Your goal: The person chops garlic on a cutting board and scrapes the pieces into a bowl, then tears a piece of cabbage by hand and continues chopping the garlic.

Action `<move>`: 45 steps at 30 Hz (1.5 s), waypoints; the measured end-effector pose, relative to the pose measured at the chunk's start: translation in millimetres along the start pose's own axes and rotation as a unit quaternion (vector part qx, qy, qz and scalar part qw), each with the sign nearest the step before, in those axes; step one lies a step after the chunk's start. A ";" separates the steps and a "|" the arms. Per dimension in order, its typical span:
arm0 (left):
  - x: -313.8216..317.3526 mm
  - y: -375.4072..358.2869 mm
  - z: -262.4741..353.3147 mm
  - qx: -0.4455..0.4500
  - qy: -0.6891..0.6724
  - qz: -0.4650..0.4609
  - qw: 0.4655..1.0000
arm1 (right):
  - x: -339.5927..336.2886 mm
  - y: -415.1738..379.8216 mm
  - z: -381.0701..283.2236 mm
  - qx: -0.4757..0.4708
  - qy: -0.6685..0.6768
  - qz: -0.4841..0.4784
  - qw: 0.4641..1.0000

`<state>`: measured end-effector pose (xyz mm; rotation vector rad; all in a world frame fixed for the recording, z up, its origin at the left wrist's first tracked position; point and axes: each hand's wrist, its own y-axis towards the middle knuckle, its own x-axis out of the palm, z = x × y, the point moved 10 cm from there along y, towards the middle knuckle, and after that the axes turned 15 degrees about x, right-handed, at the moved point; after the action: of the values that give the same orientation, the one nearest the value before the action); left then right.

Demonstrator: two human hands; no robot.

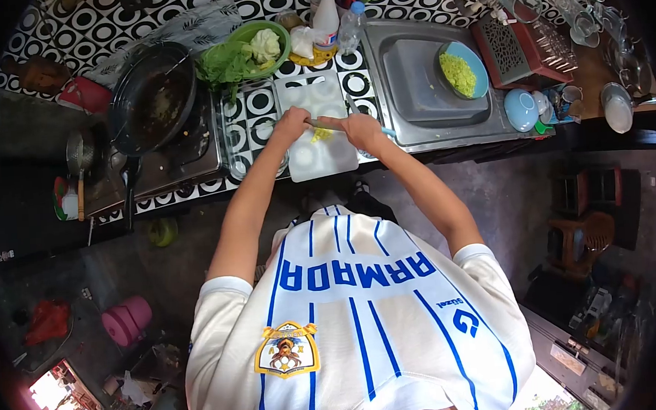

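My right hand (362, 131) is wrapped round what looks like a knife (324, 123). A bit of blue handle sticks out behind the fist, and the blade points left. At the blade's tip end, my left hand (292, 126) has its fingers closed on it. Both hands are over a pale, translucent cutting board (318, 163) that overhangs the counter's front edge. Small chopped yellow pieces (322, 135) lie on the board under the blade. The fingertips are too small to make out fully.
Left stands a large dark wok (153, 100) on the stove. Behind the board, a green basin (285, 36) holds leafy greens and a pale cabbage or cauliflower, beside bottles (325, 17). In the sink (414, 136) sits a blue bowl (477, 59) of yellow chopped food. Glasses crowd the right.
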<state>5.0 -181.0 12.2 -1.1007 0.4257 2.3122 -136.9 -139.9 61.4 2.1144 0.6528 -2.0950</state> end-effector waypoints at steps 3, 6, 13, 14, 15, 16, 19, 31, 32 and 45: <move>-9.1 -3.6 10.2 0.019 -0.047 0.029 0.998 | -5.1 -7.3 -1.0 0.013 0.011 0.001 1.000; -16.8 -6.5 23.3 0.051 -0.032 0.051 0.997 | 9.4 -25.5 -1.2 0.045 0.015 -0.026 0.999; -8.5 1.8 0.1 0.013 -0.034 -0.006 0.999 | -1.6 -20.0 -9.2 0.058 0.000 -0.076 0.995; -8.0 3.3 1.2 0.023 -0.037 -0.011 0.999 | -7.0 -20.7 -14.7 0.063 -0.002 -0.077 0.995; -5.6 3.0 -2.6 0.032 -0.041 -0.017 0.998 | -10.6 -22.1 -21.3 0.067 -0.004 -0.079 0.995; -4.1 2.8 -6.3 0.042 -0.043 -0.021 0.998 | -11.6 -22.4 -25.8 0.071 -0.006 -0.080 0.994; -4.2 2.9 2.3 0.062 -0.035 -0.045 0.996 | 7.5 -41.3 -29.6 0.111 0.052 -0.084 0.989; -2.4 -3.8 -2.1 0.086 -0.050 -0.045 0.994 | 21.4 -38.7 -44.7 0.107 0.139 -0.094 0.980; -3.2 -4.9 -2.5 0.084 -0.040 -0.045 0.995 | 22.2 -40.0 -48.4 0.112 0.151 -0.086 0.978; -15.4 -4.7 4.0 0.057 0.017 -0.040 0.997 | 38.2 -30.2 -50.3 0.059 0.264 -0.128 0.954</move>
<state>13.3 -180.4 26.5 -1.0840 0.5101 2.1751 -102.3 -85.6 33.8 2.8287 0.9170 -1.6968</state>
